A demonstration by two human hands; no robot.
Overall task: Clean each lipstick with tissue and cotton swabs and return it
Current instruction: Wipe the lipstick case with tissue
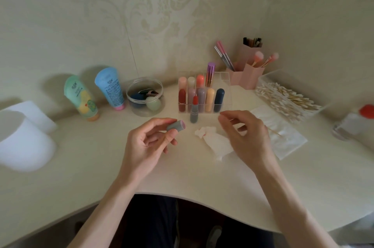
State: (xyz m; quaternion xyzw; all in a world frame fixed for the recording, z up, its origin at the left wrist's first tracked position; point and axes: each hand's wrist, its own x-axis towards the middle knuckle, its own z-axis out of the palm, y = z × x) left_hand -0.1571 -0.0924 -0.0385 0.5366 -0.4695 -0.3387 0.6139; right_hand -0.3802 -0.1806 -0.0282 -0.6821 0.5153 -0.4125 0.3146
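Left hand [147,142]: thumb and fingers curled round grey cap [175,125], held sideways, pinkish open end facing right.

Open lipstick [194,113], red bullet exposed, stands upright on the desk [182,177]. It's just far of the cap, apart from both hands, at the near face of the clear organiser [226,85] holding the other lipsticks.

Right hand [244,136] hovers over crumpled tissue [210,138], fingers curled in, thumb and index tips close. Can't tell if they pinch anything.

A thin stick [275,132] shows past the right hand's edge over a flat white sheet [289,140]; held or lying, can't tell.

Pale curved desk in a corner with patterned wallpaper. Cotton swabs [287,100] in a clear box far right, pink brush holders [251,77] behind it.

Bottle [356,120] at the right edge is blurred.
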